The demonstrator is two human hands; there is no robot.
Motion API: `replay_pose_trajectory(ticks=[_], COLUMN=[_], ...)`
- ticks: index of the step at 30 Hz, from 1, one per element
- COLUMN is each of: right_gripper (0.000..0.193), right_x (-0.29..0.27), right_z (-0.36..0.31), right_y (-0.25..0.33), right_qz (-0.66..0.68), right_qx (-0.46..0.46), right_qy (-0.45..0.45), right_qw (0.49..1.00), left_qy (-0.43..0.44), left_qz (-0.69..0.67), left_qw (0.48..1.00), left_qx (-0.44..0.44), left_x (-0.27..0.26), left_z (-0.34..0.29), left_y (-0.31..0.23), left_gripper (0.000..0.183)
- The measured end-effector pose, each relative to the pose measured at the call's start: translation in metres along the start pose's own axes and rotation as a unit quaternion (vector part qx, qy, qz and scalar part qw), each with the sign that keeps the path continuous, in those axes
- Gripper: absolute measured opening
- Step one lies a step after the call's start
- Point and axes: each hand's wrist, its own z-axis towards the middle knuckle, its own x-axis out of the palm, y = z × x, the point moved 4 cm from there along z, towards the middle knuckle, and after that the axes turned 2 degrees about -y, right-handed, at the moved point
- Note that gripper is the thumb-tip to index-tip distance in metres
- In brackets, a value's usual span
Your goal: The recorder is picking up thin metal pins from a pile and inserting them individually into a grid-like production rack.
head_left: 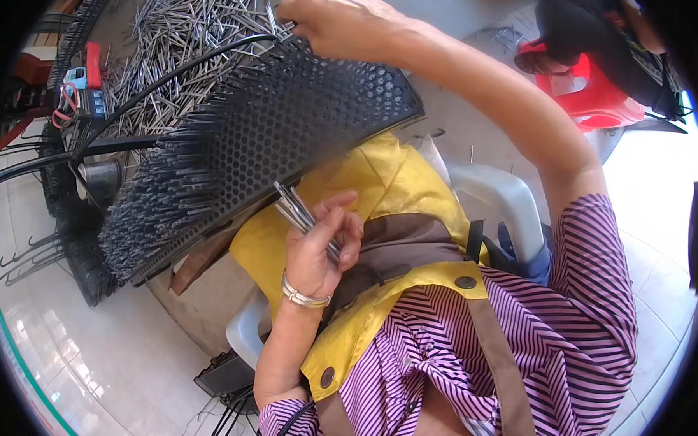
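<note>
My left hand point(324, 244) is closed around a small bundle of thin metal rods point(293, 206), their ends pointing up toward a black board. That board point(291, 110) is full of round holes and lies tilted in front of my lap. Many dark rods point(159, 202) stand upright in its left part, while the holes toward the right are bare. Beyond the board's far edge, my right hand point(338, 19) has its fingers pinched together at a loose pile of metal rods point(193, 32). A rod shows at its fingertips, which are partly hidden.
A black cable point(176, 74) arches over the pile. At the left are a red-handled tool point(92, 65), a metal cup point(101, 180) and thin hooked wires point(32, 259). A red plastic stool point(592, 96) stands at the far right beside another person's leg. I sit in a grey chair point(502, 193).
</note>
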Motion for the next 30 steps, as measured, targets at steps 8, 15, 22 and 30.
replay_pose_trajectory(ticks=[8,15,22,30], right_gripper=[0.029,0.034,0.024,0.02], right_x=[-0.019,-0.014,-0.018,-0.013], right_z=[-0.012,-0.023,-0.028,-0.03], right_y=[0.006,-0.011,-0.014,-0.023], right_qz=[0.039,0.099,0.119,0.054], right_qx=[0.018,-0.061,-0.003,0.015], right_qy=[-0.049,-0.134,-0.168,-0.18], right_qw=[0.998,0.984,0.979,0.982], left_qy=[-0.01,0.017,0.054,0.106], left_qz=[-0.024,0.018,0.003,0.1], left_qw=[1.0,0.999,0.997,0.989], left_qx=[0.0,-0.026,-0.055,-0.018], left_x=[-0.004,-0.008,-0.014,-0.017], left_z=[-0.004,-0.009,-0.02,-0.039], left_y=[0.004,0.017,0.038,0.042], left_gripper=[0.023,0.027,0.032,0.038])
